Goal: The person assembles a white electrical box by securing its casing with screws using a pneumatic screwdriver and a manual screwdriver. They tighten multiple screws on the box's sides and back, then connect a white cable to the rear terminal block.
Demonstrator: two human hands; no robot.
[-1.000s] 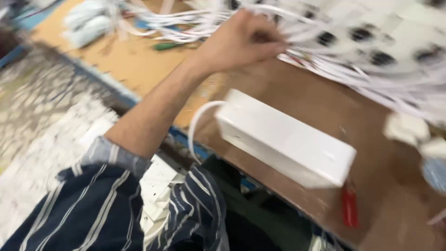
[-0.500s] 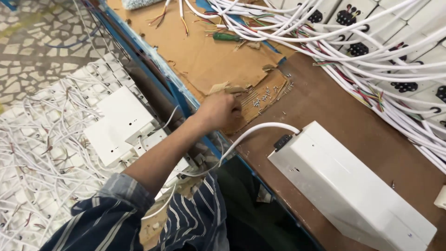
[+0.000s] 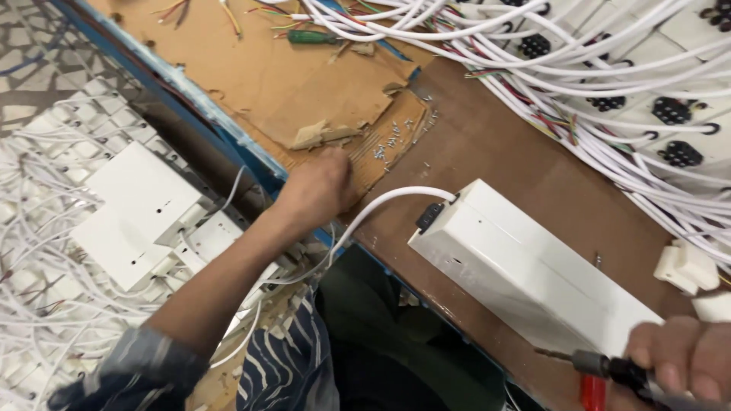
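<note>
Screws (image 3: 388, 141) lie scattered on torn cardboard (image 3: 304, 84) at upper centre; the left hand (image 3: 320, 186), earlier nearer the tabletop edge, now closes over them, while the right hand (image 3: 678, 361) grips a screwdriver (image 3: 609, 371) beside the white box (image 3: 533, 274).

No packages, labels, signs or screens show anywhere on the bench or floor.

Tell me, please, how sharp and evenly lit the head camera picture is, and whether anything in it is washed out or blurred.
In the head view the light is soft and even, with faint shadows. The long white box and the white cables are bright, nearly washed out. The left hand over the small screws is slightly smeared. The right hand, cut by the frame's edge, grips a screwdriver and looks soft.
</note>
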